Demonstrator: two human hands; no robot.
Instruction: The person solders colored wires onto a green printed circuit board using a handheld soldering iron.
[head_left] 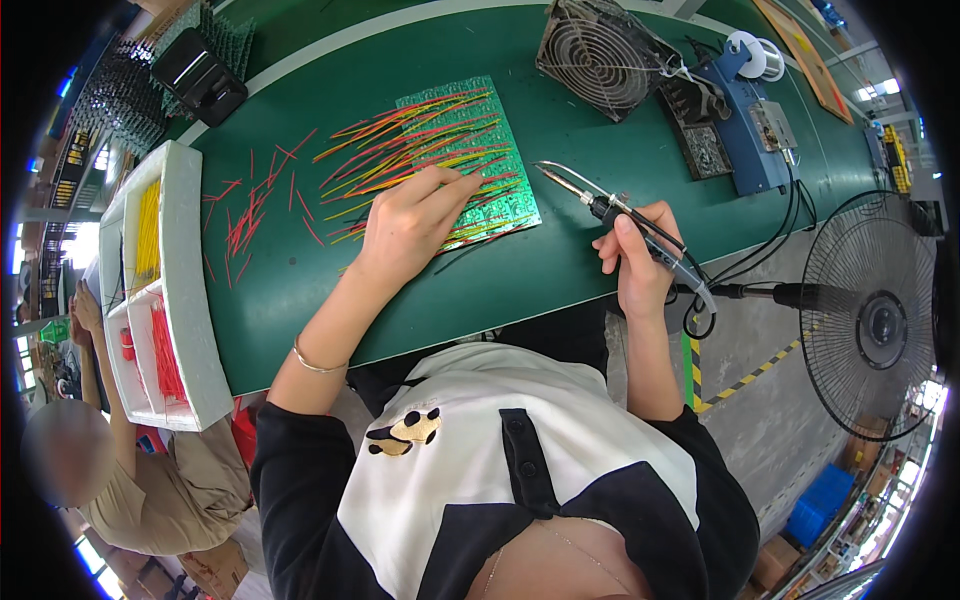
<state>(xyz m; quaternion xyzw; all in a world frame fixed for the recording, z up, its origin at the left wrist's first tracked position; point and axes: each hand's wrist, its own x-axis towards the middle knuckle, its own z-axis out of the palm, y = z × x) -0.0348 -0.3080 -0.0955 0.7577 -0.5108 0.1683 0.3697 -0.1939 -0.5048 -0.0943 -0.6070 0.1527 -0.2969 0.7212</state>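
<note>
A green circuit board panel (528, 205) lies on the table, with rows of red and yellow wires (385, 150) standing out past its left side. My left hand (412, 222) is over the board, its fingers closed together among the wires. What its fingertips hold, if anything, is too small to make out. My right hand (645, 262) grips a soldering iron (606, 209) with a thin feed tube alongside. The iron's tip points up and left, just right of the board and apart from it.
Loose red wires (250, 215) are scattered left of the board. A white foam box (205, 300) holds yellow and red wires at the table's left end. A square fan (600, 60) and a blue soldering station (745, 130) with a solder reel stand behind. A floor fan (880, 315) is at right; another person (170, 490) sits at left.
</note>
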